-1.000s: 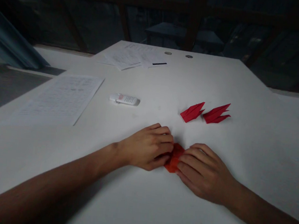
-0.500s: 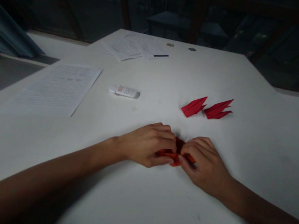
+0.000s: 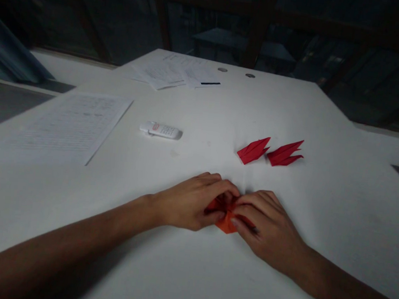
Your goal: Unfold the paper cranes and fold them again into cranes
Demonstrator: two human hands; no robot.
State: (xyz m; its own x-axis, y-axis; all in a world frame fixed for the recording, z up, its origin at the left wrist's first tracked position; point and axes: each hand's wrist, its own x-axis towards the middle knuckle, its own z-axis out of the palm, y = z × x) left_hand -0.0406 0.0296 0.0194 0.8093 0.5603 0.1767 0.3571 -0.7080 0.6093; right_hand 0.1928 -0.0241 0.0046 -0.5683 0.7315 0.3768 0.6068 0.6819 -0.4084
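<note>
Since half a second ago, the left hand's (image 3: 195,202) forefinger has arched up and reached further across the orange paper (image 3: 228,225), and the right hand's (image 3: 269,227) fingers have stretched out flatter over it. Both hands hold that small folded piece low at the white table (image 3: 182,269), in front of the person. From where I stand, the left thumb lies against its near left side, the forefinger curving over the far side, with folds showing between them. On the right, thumb and fingertips pinch its right part; how they grip underneath I cannot tell. The two hands' fingertips come close together over the paper.

Beyond them sit two red folded paper pieces (image 3: 254,150), side by side, points slanting up. Further left lie a white object with printed markings (image 3: 161,130) and a printed sheet (image 3: 69,124).
</note>
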